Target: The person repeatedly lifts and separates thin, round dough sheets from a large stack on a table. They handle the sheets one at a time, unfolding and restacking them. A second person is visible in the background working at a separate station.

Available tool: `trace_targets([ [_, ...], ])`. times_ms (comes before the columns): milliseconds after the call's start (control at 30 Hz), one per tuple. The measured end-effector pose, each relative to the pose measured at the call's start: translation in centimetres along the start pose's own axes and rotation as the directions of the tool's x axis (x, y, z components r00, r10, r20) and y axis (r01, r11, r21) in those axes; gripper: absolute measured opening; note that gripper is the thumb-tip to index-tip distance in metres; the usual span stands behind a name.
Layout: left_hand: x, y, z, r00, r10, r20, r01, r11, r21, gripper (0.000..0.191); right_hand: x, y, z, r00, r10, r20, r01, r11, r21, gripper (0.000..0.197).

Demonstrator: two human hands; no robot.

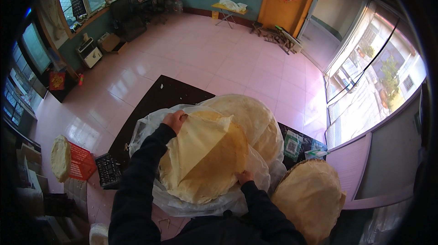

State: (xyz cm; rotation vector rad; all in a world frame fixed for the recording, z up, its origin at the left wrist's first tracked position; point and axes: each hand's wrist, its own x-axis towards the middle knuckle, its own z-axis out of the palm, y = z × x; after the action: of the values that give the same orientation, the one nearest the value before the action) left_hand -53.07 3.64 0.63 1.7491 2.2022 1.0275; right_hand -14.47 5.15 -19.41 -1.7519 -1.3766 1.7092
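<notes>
A large, thin round flatbread (215, 166) tops a pile before me on clear plastic sheeting (202, 209). My left hand (175, 121) is closed on the far left edge of a pale thin layer (196, 138), which is raised and folded over part of the browner surface. At the near right rim, my right hand (244, 177) pinches the flatbread's edge, its fingertips partly hidden. Another broad round pile of flatbread (255, 116) lies just beyond, partly covered by plastic. Both piles rest on a dark table (150, 108).
Another flatbread pile (308, 197) stands right of me on a woven base. To the left are a red plastic basket (80, 162) with a pale round pile (61, 158) against it and a black crate (108, 171). Printed cards (292, 145) lie on the table's right end.
</notes>
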Motion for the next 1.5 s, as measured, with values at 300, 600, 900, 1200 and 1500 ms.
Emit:
trace_targets([
  [300,4.9,0.2,-8.0,0.996,0.021,-0.088,-0.007,0.988,0.157,0.023,0.9,0.0,-0.2,0.99,-0.141,0.027,0.142,0.928,-0.343,0.036],
  [600,10.8,1.9,-15.4,0.982,0.133,-0.133,-0.085,0.945,0.317,0.02,1.2,-0.1,0.1,0.988,-0.152,-0.012,0.128,0.875,-0.468,0.041],
  [900,14.5,8.7,-22.0,0.914,0.369,-0.166,-0.235,0.819,0.524,0.02,3.7,1.3,0.1,0.989,-0.112,0.098,0.146,0.855,-0.497,0.038],
  [1200,11.2,24.0,-26.2,0.787,0.617,0.011,-0.5,0.627,0.597,0.015,5.4,-1.3,-0.3,0.694,-0.7,0.17,0.535,0.343,-0.772,0.035],
  [1500,5.1,35.2,-22.5,0.554,0.815,0.17,-0.807,0.475,0.352,0.01,-12.9,-23.7,-7.9,0.443,-0.893,-0.081,0.896,0.442,0.029,0.105],
])
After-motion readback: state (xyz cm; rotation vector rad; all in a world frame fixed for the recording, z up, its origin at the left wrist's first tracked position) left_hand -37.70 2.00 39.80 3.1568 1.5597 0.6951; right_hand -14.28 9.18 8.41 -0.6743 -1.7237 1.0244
